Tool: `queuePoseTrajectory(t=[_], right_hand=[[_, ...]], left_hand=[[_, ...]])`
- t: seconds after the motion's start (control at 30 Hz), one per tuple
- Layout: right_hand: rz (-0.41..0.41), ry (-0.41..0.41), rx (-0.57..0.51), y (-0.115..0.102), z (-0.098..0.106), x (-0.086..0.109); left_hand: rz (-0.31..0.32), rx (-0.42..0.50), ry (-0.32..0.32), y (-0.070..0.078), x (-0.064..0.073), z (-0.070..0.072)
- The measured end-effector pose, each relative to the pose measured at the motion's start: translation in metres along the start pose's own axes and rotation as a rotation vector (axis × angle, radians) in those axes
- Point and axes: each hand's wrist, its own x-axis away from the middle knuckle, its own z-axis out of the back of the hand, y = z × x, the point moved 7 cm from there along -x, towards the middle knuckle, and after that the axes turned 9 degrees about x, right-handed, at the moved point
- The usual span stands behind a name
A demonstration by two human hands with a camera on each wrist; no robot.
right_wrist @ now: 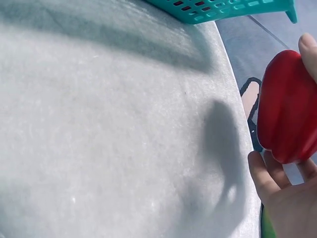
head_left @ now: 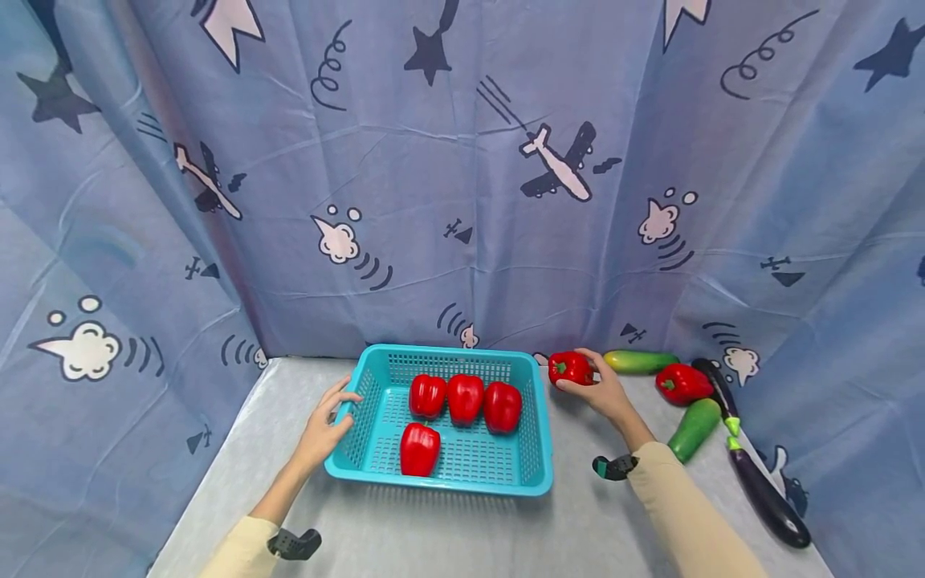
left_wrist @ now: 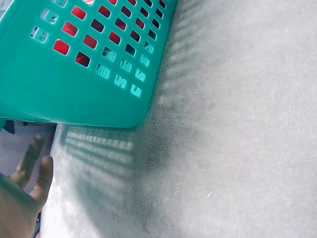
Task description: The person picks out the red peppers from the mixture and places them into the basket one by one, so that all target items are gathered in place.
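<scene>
My right hand [head_left: 605,393] grips a red bell pepper [head_left: 569,368] between thumb and fingers, just beyond the basket's right edge. In the right wrist view that same bell pepper [right_wrist: 290,106] is held above the table, its shadow lying on the surface below. At the left end of the turquoise basket [head_left: 437,483] is my left hand [head_left: 323,429], its fingers spread and loosely bent near the rim. The left wrist view has the left hand [left_wrist: 25,198] beside the basket wall, holding nothing. Inside the basket several red bell peppers [head_left: 465,399] lie, one [head_left: 420,449] apart near the front.
On the right of the table [head_left: 578,514] lie a yellow-green cucumber-like vegetable [head_left: 639,362], another red bell pepper [head_left: 682,384], a green one [head_left: 695,429] of elongated shape, and two eggplants, the nearer eggplant [head_left: 769,498] by the edge. A blue patterned curtain [head_left: 433,201] stands behind.
</scene>
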Motion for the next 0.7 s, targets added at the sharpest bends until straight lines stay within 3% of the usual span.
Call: queuePoseTrajectory(t=[0.53, 0.7], right_hand=[[0.053, -0.037, 0.031, -0.018, 0.017, 0.019], [0.033, -0.021, 0.031, -0.019, 0.026, 0.028]], left_hand=[[0.032, 0.001, 0.007, -0.003, -0.001, 0.001], [0.029, -0.008, -0.002, -0.001, 0.0, 0.0]])
